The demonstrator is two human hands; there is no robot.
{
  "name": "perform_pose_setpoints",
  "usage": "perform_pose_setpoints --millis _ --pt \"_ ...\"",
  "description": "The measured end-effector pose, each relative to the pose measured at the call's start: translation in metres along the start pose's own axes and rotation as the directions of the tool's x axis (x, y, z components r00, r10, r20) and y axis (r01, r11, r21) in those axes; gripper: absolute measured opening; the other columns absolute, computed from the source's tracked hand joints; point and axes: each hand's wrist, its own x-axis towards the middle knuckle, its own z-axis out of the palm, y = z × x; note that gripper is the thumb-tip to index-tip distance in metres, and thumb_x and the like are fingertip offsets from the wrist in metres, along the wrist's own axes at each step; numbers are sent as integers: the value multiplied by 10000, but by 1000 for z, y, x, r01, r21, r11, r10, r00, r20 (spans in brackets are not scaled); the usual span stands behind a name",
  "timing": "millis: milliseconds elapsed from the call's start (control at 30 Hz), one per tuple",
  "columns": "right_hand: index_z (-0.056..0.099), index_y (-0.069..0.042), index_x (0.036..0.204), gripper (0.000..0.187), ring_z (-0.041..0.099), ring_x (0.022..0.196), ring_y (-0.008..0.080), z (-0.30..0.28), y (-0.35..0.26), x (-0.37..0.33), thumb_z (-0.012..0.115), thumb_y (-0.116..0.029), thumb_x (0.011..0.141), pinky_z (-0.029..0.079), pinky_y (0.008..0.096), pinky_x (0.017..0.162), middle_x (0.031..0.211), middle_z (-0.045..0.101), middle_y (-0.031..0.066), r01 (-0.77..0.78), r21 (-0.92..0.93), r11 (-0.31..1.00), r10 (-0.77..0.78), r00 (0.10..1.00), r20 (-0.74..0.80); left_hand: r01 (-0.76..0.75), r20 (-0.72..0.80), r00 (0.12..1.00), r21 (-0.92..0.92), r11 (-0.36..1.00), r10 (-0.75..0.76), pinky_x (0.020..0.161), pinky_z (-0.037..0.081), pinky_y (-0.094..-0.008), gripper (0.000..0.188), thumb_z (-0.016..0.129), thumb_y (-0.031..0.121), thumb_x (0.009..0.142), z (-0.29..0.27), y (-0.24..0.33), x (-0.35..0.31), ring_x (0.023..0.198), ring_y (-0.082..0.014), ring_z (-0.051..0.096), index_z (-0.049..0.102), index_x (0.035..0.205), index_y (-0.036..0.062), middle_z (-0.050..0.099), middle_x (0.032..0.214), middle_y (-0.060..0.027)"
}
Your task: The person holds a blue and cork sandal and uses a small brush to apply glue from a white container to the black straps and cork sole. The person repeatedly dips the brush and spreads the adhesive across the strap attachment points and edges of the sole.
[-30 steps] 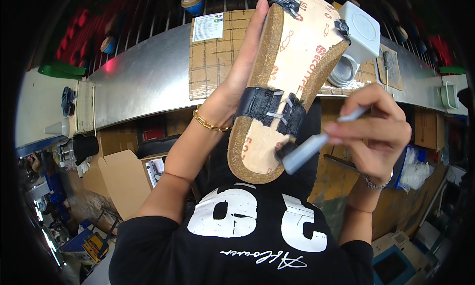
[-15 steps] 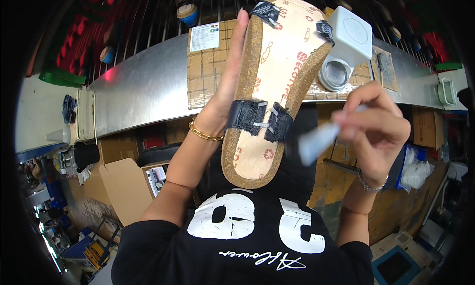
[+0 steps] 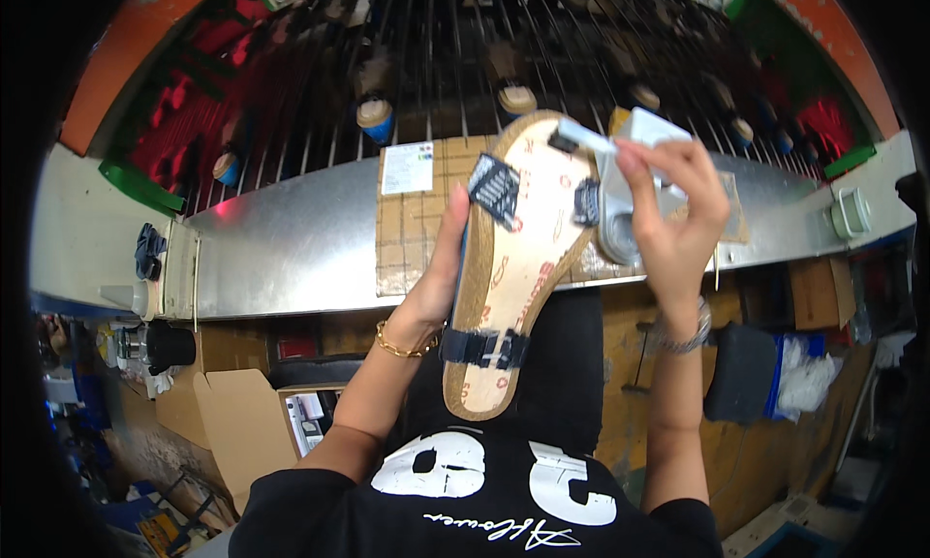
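Note:
My left hand (image 3: pixel 438 285) is closed around the left edge of a sandal sole (image 3: pixel 523 258), its thumb stretched along the side. The sole is held tilted, underside facing me, with a brown cork rim and a pale board in the middle. Black strap ends (image 3: pixel 498 192) are folded over it at the forefoot and near the heel. Between thumb and fingers, my right hand (image 3: pixel 683 204) pinches a small brush (image 3: pixel 581 137) with a whitish handle. Its dark bristle end is at the toe area; whether it touches the board I cannot tell.
Behind the sole, a white plastic container with a round cup (image 3: pixel 618 236) stands on taped cardboard (image 3: pixel 402 233) on a metal bench (image 3: pixel 276 253). Beyond runs a rack of rods with several blue-and-tan pieces (image 3: pixel 374 118), lit red at the sides. An open carton (image 3: pixel 242 432) sits lower left.
My right hand has carried the brush up from beside the heel to the toe end. My view has tilted upward, so the sole sits lower and more of the rack shows.

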Motion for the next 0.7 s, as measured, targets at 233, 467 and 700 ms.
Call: perform_pose_setpoints --millis 233,467,700 --pt "801 -59 906 217 587 755 165 -19 -43 -44 795 37 711 462 262 674 821 624 72 -228 159 961 191 957 217 -32 -190 981 -327 944 -33 920 581 -351 703 455 566 1014 -95 22 -30 1116 -233 675 459 1432 0 635 1293 -180" --pt "732 53 1019 145 529 820 117 -55 6 -70 708 18 880 420 217 722 913 580 57 -528 261 808 495 849 185 -281 -325 944 -724 630 48 788 631 -317 907 740 687 751 -286 91 7 888 -247 697 548 1302 -7 638 1057 -179" --pt "748 47 985 139 525 830 105 -51 13 -88 759 6 852 406 205 707 908 581 44 -644 305 702 519 755 401 -288 -456 854 -816 501 -251 896 600 -443 869 768 695 729 -448 142 48 1137 -347 603 561 1243 26 567 1259 -199"
